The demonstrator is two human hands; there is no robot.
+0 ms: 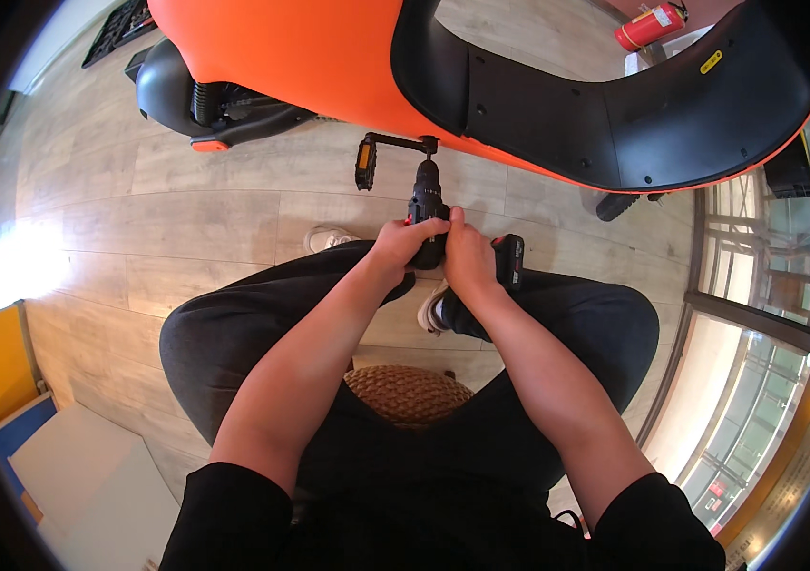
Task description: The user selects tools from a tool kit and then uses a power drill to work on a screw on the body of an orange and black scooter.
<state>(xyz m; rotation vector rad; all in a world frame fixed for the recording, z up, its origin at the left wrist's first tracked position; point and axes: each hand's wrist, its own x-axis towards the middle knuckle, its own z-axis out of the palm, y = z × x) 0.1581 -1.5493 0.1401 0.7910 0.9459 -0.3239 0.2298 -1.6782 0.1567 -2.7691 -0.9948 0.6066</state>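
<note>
Gripping the drill (427, 214) with both hands, left hand (403, 243) and right hand (467, 257) wrapped shut, I see its long axis pointing away toward the crank (395, 143) under the orange scooter (310, 57).

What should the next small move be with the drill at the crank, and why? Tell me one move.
Probably steady the drill square to the crank before pressing the trigger. Both hands, left hand and right hand, grip its body, and its nose already sits at the crank's hub beside the pedal. Whether the bit is fully seated is too small to tell.
</note>
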